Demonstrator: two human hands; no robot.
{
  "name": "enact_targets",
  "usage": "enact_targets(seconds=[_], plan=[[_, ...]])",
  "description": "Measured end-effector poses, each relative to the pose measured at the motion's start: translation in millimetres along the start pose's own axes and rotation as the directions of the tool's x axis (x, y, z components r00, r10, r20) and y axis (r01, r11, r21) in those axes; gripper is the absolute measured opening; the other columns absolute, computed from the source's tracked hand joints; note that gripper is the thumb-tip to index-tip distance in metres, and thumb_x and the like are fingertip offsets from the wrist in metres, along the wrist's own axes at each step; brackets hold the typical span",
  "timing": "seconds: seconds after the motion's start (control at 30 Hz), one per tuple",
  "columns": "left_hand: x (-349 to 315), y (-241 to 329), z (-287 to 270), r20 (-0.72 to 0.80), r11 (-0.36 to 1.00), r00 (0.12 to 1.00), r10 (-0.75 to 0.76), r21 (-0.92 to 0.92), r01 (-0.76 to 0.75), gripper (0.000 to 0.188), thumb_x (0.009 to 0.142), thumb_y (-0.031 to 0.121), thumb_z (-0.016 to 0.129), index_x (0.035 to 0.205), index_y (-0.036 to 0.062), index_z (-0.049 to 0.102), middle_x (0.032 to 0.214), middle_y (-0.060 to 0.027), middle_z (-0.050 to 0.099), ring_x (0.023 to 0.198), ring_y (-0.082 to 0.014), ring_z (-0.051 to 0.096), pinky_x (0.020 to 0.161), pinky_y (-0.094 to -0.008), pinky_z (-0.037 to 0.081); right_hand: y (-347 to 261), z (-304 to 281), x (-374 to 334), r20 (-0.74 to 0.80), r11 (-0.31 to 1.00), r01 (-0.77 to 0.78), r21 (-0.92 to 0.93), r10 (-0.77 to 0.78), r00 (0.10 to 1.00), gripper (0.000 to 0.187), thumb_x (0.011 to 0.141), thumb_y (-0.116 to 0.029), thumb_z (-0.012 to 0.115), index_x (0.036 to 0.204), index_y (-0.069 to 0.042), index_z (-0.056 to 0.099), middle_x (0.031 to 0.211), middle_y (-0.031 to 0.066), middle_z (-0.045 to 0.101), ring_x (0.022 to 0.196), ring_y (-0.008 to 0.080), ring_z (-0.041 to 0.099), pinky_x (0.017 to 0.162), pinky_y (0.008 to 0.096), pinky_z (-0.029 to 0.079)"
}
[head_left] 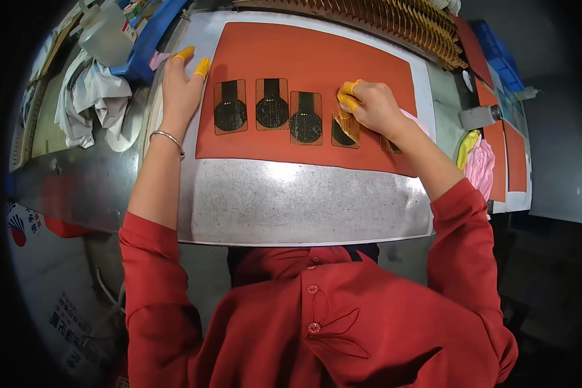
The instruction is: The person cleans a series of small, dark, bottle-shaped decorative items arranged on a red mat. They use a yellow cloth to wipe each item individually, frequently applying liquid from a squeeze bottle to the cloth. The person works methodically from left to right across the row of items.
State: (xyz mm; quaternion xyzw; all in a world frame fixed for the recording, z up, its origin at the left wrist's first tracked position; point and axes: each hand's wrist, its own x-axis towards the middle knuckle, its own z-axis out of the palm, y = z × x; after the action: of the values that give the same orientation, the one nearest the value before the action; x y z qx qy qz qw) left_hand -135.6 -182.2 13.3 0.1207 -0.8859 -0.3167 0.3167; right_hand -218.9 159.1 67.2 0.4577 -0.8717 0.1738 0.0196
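My left hand (182,87) is at the left edge of an orange-red mat (271,48), with thumb and forefinger apart in yellow finger cots and nothing between them. Thin patterned panels (230,108), each with a black disc and band, lie in a row on the mat. Over the fourth panel (338,136) my right hand (372,103), also in yellow finger cots, is closed in a pinch. A thin, shiny amber film (350,126) hangs from those fingers, slanting across the panel. Another panel (390,145) is mostly hidden beneath my right wrist.
A metal worktop (310,200) carries the mat. At the far edge stands a rack (375,26) of upright amber pieces. A white bottle (107,35), blue bin (152,42) and white cloth (94,97) are at left. At right lie a grey container (478,118) and pink cloth (480,167).
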Motion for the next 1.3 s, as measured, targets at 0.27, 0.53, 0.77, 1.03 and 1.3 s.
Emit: enact_targets(seconds=[0.27,0.53,0.77,1.03,1.3], plan=[[-2,4,0,-0.033,1.000,0.999,-0.008,0.017,0.008,0.040,0.080,0.024,0.063,0.111,0.0000,0.054,0.111,-0.0177,0.054,0.106,-0.0337,0.051,0.091,-0.0395,0.039,-42,-5,-47,0.087,0.985,0.145,0.089,-0.152,0.984,0.009,0.073,-0.009,0.064,0.082,-0.006,0.063,0.067,0.0109,0.058,0.063,0.0283,0.057,0.055,0.0382,0.046],[-1,3,-4,-0.022,0.999,1.000,-0.016,0.030,0.017,0.042,0.080,0.025,0.063,0.112,-0.0003,0.055,0.114,-0.0188,0.054,0.106,-0.0344,0.052,0.091,-0.0394,0.041,-51,22,16,0.128,0.993,0.120,-0.004,-0.118,0.985,0.008,0.074,-0.012,0.065,0.080,-0.006,0.063,0.071,0.0127,0.060,0.064,0.0297,0.058,0.057,0.0400,0.046],[-4,1,-2,-0.030,0.999,0.999,-0.039,0.008,0.039,0.040,0.081,0.022,0.062,0.113,-0.0004,0.055,0.112,-0.0177,0.055,0.108,-0.0315,0.051,0.093,-0.0377,0.039,-61,29,11,0.066,0.977,0.213,0.025,-0.214,0.975,0.011,0.072,-0.013,0.066,0.080,-0.006,0.062,0.068,0.0124,0.059,0.062,0.0296,0.058,0.057,0.0414,0.046],[-4,2,2,-0.044,1.000,0.999,-0.019,0.024,0.020,0.043,0.079,0.027,0.063,0.112,-0.0003,0.054,0.112,-0.0174,0.054,0.105,-0.0325,0.051,0.089,-0.0423,0.038,-76,23,22,0.141,0.964,0.228,0.137,-0.246,0.959,0.011,0.076,-0.015,0.062,0.080,-0.005,0.062,0.068,0.0127,0.058,0.063,0.0299,0.058,0.056,0.0402,0.045],[-1,9,-3,-0.026,0.998,0.998,-0.054,-0.015,0.054,0.042,0.079,0.025,0.063,0.112,0.0002,0.055,0.110,-0.0180,0.055,0.101,-0.0323,0.053,0.088,-0.0408,0.040,-64,40,90,0.093,0.990,0.142,0.012,-0.143,0.985,0.011,0.076,-0.016,0.062,0.080,-0.006,0.061,0.071,0.0150,0.059,0.065,0.0330,0.058,0.059,0.0414,0.046]])
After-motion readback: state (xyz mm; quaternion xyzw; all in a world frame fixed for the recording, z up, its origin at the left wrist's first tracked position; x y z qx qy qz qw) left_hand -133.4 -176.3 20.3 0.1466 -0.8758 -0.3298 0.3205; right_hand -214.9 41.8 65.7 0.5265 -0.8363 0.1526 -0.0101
